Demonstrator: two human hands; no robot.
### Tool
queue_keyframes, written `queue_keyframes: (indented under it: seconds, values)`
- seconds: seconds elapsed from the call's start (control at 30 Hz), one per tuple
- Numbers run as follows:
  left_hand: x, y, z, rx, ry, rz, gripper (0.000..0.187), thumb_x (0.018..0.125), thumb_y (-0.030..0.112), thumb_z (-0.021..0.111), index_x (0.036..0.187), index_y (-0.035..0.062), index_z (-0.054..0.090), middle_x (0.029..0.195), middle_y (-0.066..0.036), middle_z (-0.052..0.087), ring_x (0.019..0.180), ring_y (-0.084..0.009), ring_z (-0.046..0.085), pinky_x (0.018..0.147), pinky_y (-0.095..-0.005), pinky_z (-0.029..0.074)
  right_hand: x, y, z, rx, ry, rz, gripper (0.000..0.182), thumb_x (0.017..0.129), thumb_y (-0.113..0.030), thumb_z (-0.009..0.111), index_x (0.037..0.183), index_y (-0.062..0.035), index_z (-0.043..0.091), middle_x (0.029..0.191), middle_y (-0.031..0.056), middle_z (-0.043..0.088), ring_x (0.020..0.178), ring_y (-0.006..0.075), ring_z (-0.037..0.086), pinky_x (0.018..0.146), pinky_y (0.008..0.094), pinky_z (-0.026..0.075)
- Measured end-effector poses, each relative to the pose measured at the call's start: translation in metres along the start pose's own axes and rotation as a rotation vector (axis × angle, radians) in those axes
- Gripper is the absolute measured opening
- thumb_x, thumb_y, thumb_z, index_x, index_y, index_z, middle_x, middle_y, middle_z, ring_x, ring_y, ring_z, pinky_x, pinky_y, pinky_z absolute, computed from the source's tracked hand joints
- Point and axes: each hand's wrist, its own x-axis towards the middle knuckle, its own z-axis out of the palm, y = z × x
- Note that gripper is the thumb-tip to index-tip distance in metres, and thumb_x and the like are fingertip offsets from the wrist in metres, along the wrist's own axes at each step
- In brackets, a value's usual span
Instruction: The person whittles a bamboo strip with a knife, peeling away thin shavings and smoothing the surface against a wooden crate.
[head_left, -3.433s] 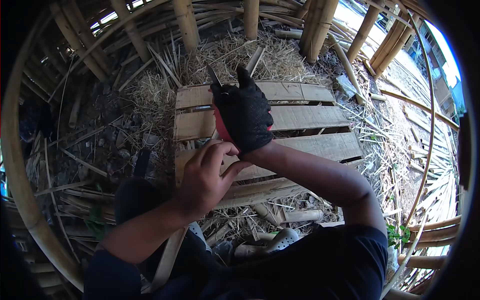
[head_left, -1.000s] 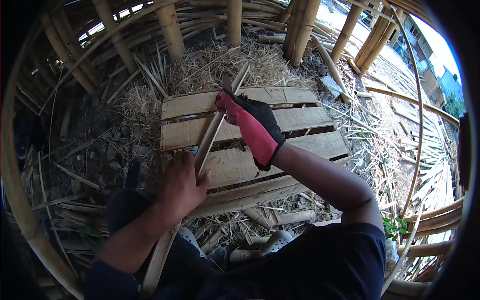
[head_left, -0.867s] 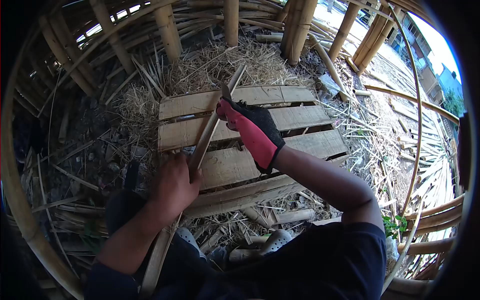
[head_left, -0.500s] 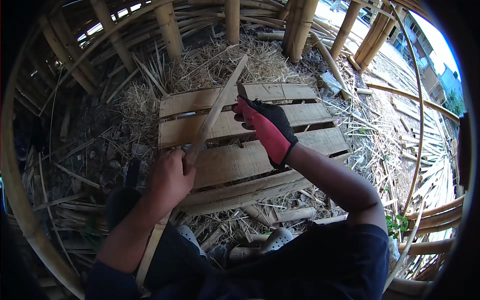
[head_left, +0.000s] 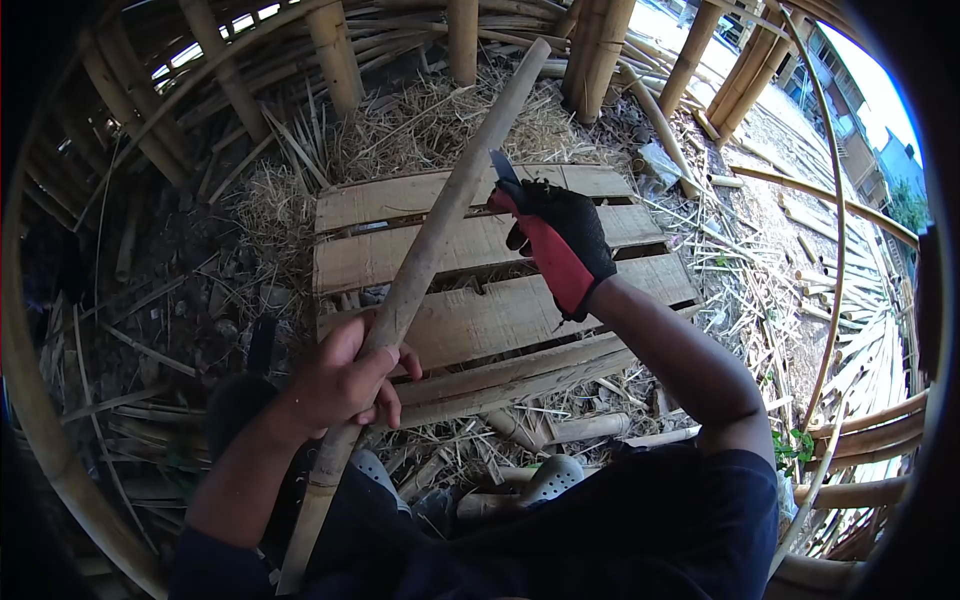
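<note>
A long bamboo strip [head_left: 440, 228] slants from my lap up over the slatted wooden platform, its broad rounded face toward me. Around its lower part is my bare left hand [head_left: 345, 378], thumb across the top and some fingertips loose on the right side. My right hand [head_left: 562, 245] wears a pink and black glove and is closed on a knife, with the handle mostly hidden in the glove. The dark knife blade [head_left: 503, 167] points up and left, close beside the strip's right edge. Under both hands lies the wooden platform [head_left: 480, 325], made of planks with gaps.
Bamboo shavings [head_left: 420, 130] are heaped behind the platform. Upright bamboo posts [head_left: 600, 60] stand beyond, and a thin bent bamboo rod [head_left: 840, 210] rises on the right. Cut bamboo pieces [head_left: 860, 350] litter the right side. My clog-style shoes [head_left: 555, 478] are below.
My left hand has turned the strip from its narrow edge to its broad face, and its tip is farther up and right. The gloved hand with the knife has shifted slightly right.
</note>
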Motion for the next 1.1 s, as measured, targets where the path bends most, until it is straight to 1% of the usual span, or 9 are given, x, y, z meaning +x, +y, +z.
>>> queue_keyframes:
  seconds: [0.07,0.17,0.2,0.27,0.37,0.47,0.77,0.97,1.1]
  values:
    - [-0.005,-0.007,-0.003,-0.139,-0.182,-0.034,0.038,0.101,0.03,0.049,0.126,0.0006,0.046,0.083,-0.002,0.054,0.065,-0.0084,0.054,0.05,-0.0215,0.042,0.006,-0.002,-0.01,0.002,0.045,-0.099,0.036,0.1,-0.037,0.054,0.105,-0.0068,0.072,0.073,0.0029,0.068,0.058,0.0122,0.058,0.06,0.0293,0.047]
    - [0.001,-0.022,0.001,-0.604,-0.295,-0.151,0.048,0.103,0.043,0.044,0.126,0.0012,0.046,0.078,0.0,0.044,0.062,-0.0071,0.043,0.047,-0.0218,0.039,0.02,0.001,-0.028,-0.205,0.067,-0.165,0.025,0.1,-0.028,0.054,0.104,-0.0084,0.07,0.071,0.0018,0.062,0.063,0.0105,0.058,0.06,0.0291,0.046]
    - [0.003,-0.029,0.001,-0.564,-0.289,-0.188,0.05,0.103,0.052,0.038,0.119,0.0053,0.048,0.077,0.001,0.038,0.061,-0.0093,0.039,0.047,-0.0205,0.037,0.022,0.001,-0.03,-0.205,0.058,-0.173,0.025,0.099,-0.027,0.054,0.103,-0.0084,0.07,0.071,0.0023,0.061,0.064,0.0109,0.058,0.06,0.0293,0.046]
    - [0.001,-0.033,0.005,-0.606,-0.268,-0.266,0.045,0.104,0.051,0.038,0.112,0.0078,0.048,0.079,0.001,0.039,0.063,-0.0109,0.042,0.048,-0.02,0.038,0.021,0.0,-0.036,-0.041,-0.001,0.001,0.026,0.099,-0.028,0.054,0.102,-0.0076,0.07,0.072,0.0047,0.061,0.066,0.0144,0.06,0.062,0.0302,0.046]
    - [-0.001,-0.035,0.01,-0.52,-0.327,-0.279,0.039,0.105,0.049,0.036,0.104,0.0109,0.044,0.082,-0.003,0.043,0.061,-0.0154,0.051,0.043,-0.0222,0.041,0.025,0.019,-0.039,-0.146,-0.025,0.007,0.032,0.1,-0.034,0.052,0.104,-0.0073,0.069,0.078,0.0086,0.065,0.072,0.0202,0.063,0.069,0.0326,0.047]
    - [-0.003,-0.035,0.014,-0.425,-0.369,-0.272,0.04,0.106,0.049,0.032,0.102,0.0098,0.041,0.077,-0.006,0.045,0.049,-0.0166,0.054,0.034,-0.0244,0.041,0.028,0.025,-0.035,-0.55,-0.029,-0.151,0.036,0.1,-0.038,0.051,0.104,-0.0077,0.071,0.085,0.0099,0.069,0.077,0.0225,0.064,0.075,0.0341,0.048]
    - [0.002,-0.032,0.025,-0.187,-0.222,-0.362,0.044,0.106,0.05,0.03,0.099,0.0074,0.041,0.057,0.001,0.041,0.037,-0.0072,0.046,0.03,-0.0204,0.038,0.04,0.04,-0.04,-0.561,-0.315,0.278,0.035,0.099,-0.036,0.053,0.099,-0.0063,0.071,0.085,0.0078,0.069,0.079,0.0153,0.062,0.074,0.0305,0.048]
    - [0.008,-0.037,0.013,-0.368,-0.279,-0.392,0.046,0.105,0.052,0.031,0.098,0.0081,0.04,0.054,0.002,0.04,0.034,-0.0066,0.044,0.028,-0.02,0.039,0.048,0.056,-0.051,-0.347,-0.541,0.238,0.03,0.098,-0.03,0.055,0.11,-0.0064,0.068,0.085,0.0061,0.064,0.077,0.013,0.059,0.072,0.0294,0.048]
    - [0.009,-0.037,0.012,-0.399,-0.278,-0.408,0.046,0.105,0.053,0.031,0.098,0.0087,0.04,0.052,0.003,0.038,0.032,-0.006,0.042,0.027,-0.0197,0.038,0.036,0.046,-0.043,-0.363,-0.511,0.278,0.032,0.099,-0.03,0.051,0.11,-0.0041,0.066,0.092,0.0086,0.065,0.083,0.0152,0.059,0.078,0.0304,0.047]
